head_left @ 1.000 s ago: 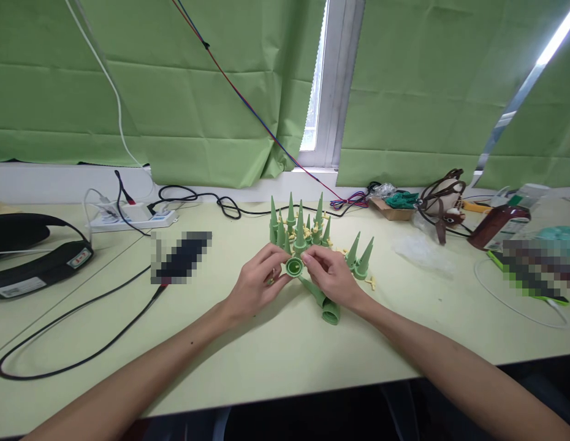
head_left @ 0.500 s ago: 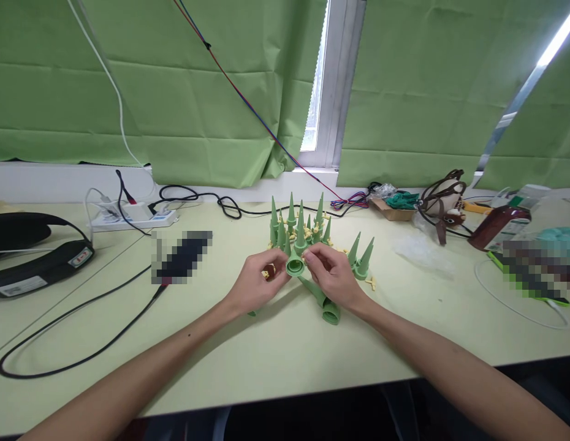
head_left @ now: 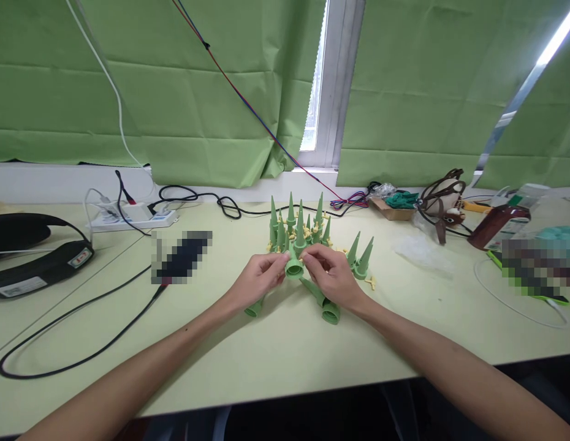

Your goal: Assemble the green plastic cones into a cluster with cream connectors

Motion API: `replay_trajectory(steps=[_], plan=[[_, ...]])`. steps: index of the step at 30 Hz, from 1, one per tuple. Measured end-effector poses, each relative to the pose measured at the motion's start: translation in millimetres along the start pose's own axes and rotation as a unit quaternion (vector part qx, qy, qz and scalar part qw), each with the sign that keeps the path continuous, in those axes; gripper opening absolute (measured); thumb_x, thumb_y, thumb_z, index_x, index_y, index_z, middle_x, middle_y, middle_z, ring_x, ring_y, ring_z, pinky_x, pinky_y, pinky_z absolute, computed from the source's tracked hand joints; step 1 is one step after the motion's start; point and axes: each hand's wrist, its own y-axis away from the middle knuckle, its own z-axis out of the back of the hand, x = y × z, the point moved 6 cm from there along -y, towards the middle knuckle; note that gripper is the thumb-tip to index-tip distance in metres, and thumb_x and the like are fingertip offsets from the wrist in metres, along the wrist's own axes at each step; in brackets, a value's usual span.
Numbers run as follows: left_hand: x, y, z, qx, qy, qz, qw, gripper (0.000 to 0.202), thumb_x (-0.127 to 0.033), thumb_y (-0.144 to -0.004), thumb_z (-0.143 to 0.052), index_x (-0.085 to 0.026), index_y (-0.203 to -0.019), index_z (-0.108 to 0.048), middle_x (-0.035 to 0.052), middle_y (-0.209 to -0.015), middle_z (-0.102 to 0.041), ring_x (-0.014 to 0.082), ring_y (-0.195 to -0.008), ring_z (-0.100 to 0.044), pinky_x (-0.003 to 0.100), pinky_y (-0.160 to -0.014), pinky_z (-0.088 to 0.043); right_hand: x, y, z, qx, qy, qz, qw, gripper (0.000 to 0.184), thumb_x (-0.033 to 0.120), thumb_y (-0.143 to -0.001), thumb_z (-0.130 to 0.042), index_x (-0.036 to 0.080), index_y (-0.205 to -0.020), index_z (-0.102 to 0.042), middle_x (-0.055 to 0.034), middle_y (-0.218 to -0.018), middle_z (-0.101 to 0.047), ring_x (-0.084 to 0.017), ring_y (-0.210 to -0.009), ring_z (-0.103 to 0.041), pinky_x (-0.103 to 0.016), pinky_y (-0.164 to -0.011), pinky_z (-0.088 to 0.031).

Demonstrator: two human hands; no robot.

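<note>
On the desk [head_left: 285, 361], left hand [head_left: 257, 283] and right hand [head_left: 335, 278] both pinch one green cone [head_left: 294, 268]; standing cones [head_left: 300, 233] cluster behind, two loose cones [head_left: 328, 312] lie near.

green curtains [head_left: 184, 92], bright window strip [head_left: 312, 92], pale desk [head_left: 285, 355]

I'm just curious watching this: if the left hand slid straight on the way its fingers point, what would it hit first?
The left hand touches it now: the green cone pinched between both hands. Straight past that, probably the right hand, though depth is unclear.
</note>
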Motion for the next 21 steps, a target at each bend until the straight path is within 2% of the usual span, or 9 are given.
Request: replay_trajectory(steps=[7,13,17,21], plan=[[3,1,1.1,0.011,0.032,0.004,0.999,0.047,-0.053,-0.093,-0.050,-0.015,-0.067,-0.051,-0.0036,-0.055,-0.041,0.0082,-0.050,-0.040,0.023,-0.049,-0.032,1,0,0,0.011,0.014,-0.001,1.000,0.021,0.034,-0.097,-0.051,0.019,-0.084,-0.058,0.0041,-0.061,-0.046,-0.009,-0.051,-0.038,-0.024,-0.049,-0.032],[-3,1,1.0,0.003,0.013,-0.011,1.000,0.030,-0.044,-0.090,-0.061,-0.015,-0.081,-0.061,-0.0027,-0.064,-0.048,0.0082,-0.055,-0.043,0.021,-0.051,-0.036,3,-1,0,0.014,0.019,-0.007,1.000,0.024,0.035,-0.097,-0.050,0.019,-0.080,-0.057,0.0050,-0.059,-0.044,-0.009,-0.049,-0.038,-0.025,-0.050,-0.031],[-14,4,3.6,-0.037,-0.068,-0.084,0.993,0.024,-0.039,-0.089,-0.062,-0.016,-0.083,-0.064,0.0028,-0.080,-0.057,0.0126,-0.072,-0.051,0.022,-0.058,-0.043,2,-1,0,0.015,0.027,-0.016,0.999,0.026,0.037,-0.097,-0.050,0.019,-0.079,-0.056,0.0047,-0.059,-0.043,-0.009,-0.050,-0.039,-0.025,-0.049,-0.030],[-21,8,5.0,-0.077,-0.147,-0.178,0.970,0.018,-0.032,-0.090,-0.063,-0.016,-0.082,-0.064,0.0038,-0.083,-0.057,0.0106,-0.066,-0.048,0.022,-0.055,-0.041,-1,-1,0,0.016,0.023,-0.026,0.999,0.027,0.040,-0.097,-0.050,0.019,-0.080,-0.055,0.0049,-0.058,-0.042,-0.009,-0.049,-0.038,-0.025,-0.048,-0.030]])
